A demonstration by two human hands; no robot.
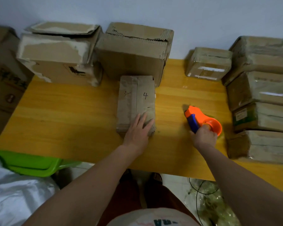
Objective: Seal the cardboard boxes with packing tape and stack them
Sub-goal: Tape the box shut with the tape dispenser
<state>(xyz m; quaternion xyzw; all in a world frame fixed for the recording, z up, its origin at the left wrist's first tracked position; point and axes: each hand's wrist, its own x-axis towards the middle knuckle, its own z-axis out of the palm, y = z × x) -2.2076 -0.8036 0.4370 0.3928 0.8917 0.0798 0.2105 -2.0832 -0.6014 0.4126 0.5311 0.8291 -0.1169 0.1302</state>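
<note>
With the left hand (138,131) pressing flat on the small box (136,103) beneath it, the right hand (203,136), gripping the tape dispenser (201,120) alongside, should tape along the flap seam.

Left hand (137,132) flat on flattened box (136,105), right hand (203,136) gripping tape dispenser (201,119)

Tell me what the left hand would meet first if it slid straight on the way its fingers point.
Probably nothing soon: the left hand lies on the small box, then likely the large box behind it.
</note>
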